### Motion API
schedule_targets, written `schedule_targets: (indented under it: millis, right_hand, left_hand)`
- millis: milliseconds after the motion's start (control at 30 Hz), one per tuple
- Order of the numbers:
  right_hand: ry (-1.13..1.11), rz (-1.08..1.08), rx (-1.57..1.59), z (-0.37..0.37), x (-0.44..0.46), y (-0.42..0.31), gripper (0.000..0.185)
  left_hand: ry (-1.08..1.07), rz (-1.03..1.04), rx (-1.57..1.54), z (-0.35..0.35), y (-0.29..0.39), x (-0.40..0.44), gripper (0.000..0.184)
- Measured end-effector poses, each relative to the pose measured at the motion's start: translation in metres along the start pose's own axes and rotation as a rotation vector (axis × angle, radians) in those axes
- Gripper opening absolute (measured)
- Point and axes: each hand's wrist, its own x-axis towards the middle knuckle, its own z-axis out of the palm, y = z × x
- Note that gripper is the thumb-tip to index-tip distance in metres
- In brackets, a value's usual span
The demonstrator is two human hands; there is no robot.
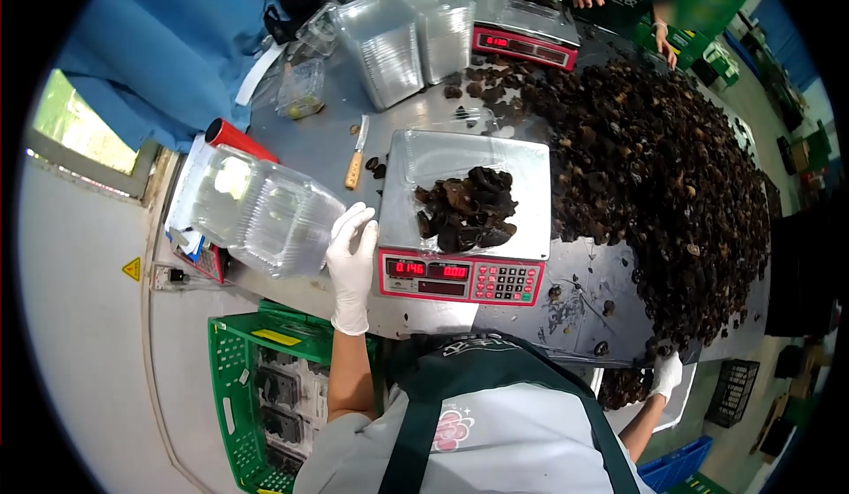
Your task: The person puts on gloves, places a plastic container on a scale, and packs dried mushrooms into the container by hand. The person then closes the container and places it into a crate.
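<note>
The bench (311, 147) is brightly lit; the window (87, 127) is partly washed out by daylight, glare is thrown back by the clear plastic container (287, 215), and straight edges are bowed within black corners.

I'm in what looks like a food-packing workshop: my table (309, 140) holds two scales (528, 176), stacked clear boxes (382, 52) and a heap of dark mushroom-like pieces (654, 158), with a green crate (223, 366) below.

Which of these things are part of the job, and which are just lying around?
Seemingly part of the job:
clear box at the left hand
nearer red scale
dark pieces on it
dark heap near the right hand
stacked clear boxes

Apparently just lying about:
wooden-handled knife
red cylinder
white strip
</note>
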Motion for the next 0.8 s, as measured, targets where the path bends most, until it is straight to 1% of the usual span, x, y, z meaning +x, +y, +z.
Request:
schedule_targets:
  millis: [33,67,100,133,167,200,233,267,333,400,467,533,567,600,667,733,767,800]
  right_hand:
    - [0.062,-0.055,0.153,-0.004,-0.009,-0.009,0.038]
    - [0.087,-0.086,0.205,-0.009,-0.014,-0.026,0.04]
    - [0.16,-0.234,0.395,-0.013,-0.022,-0.046,0.04]
    - [0.099,-0.189,0.389,-0.028,-0.032,-0.077,0.041]
    - [0.124,-0.317,0.498,-0.028,-0.037,-0.101,0.038]
    - [0.086,-0.398,0.622,-0.04,-0.048,-0.13,0.037]
    - [0.065,-0.438,0.681,-0.026,-0.042,-0.15,0.034]
    - [0.152,-0.546,0.639,-0.024,-0.04,-0.173,0.032]
    - [0.099,-0.621,0.656,-0.04,-0.045,-0.22,0.031]
    - [0.149,-0.691,0.694,-0.036,-0.037,-0.259,0.033]
    - [0.202,-0.773,0.684,-0.024,-0.023,-0.292,0.042]
    - [0.338,-0.869,0.647,-0.015,-0.017,-0.318,0.052]
    - [0.317,-0.885,0.593,-0.014,-0.019,-0.325,0.055]
    - [0.314,-0.906,0.54,-0.011,-0.019,-0.33,0.05]
    - [0.242,-0.842,0.658,-0.009,-0.019,-0.33,0.038]
    - [0.212,-0.699,0.82,0.003,-0.014,-0.326,0.025]
    - [0.103,-0.671,1.114,-0.003,-0.021,-0.318,0.017]
    - [-0.074,-0.651,1.273,0.004,-0.018,-0.309,0.018]
  left_hand:
    - [-0.025,-0.011,0.004,0.004,-0.003,0.0,0.02]
    - [-0.059,-0.017,0.002,0.01,-0.005,0.001,0.02]
    - [-0.077,0.028,0.033,0.016,-0.008,0.0,0.02]
    - [-0.113,0.037,0.068,0.02,-0.008,-0.001,0.021]
    - [-0.142,0.025,0.055,0.024,-0.009,-0.001,0.021]
    - [-0.17,0.01,0.048,0.027,-0.01,-0.002,0.021]
    - [-0.184,-0.004,0.047,0.03,-0.008,-0.002,0.021]
    - [-0.194,-0.023,0.05,0.031,-0.005,-0.002,0.022]
    - [-0.202,-0.033,0.067,0.033,-0.004,-0.002,0.021]
    - [-0.208,-0.039,0.086,0.034,-0.001,-0.003,0.021]
    - [-0.206,-0.058,0.083,0.035,-0.001,-0.005,0.02]
    - [-0.2,-0.078,0.082,0.037,-0.002,-0.006,0.02]
    - [-0.201,-0.073,0.079,0.038,-0.004,-0.006,0.02]
    - [-0.204,-0.069,0.079,0.039,-0.005,-0.007,0.02]
    - [-0.208,-0.069,0.104,0.039,-0.002,-0.008,0.02]
    - [-0.199,-0.068,0.129,0.04,-0.002,-0.009,0.02]
    - [-0.202,-0.048,0.133,0.039,-0.004,-0.009,0.021]
    - [-0.208,-0.025,0.135,0.039,-0.005,-0.009,0.021]
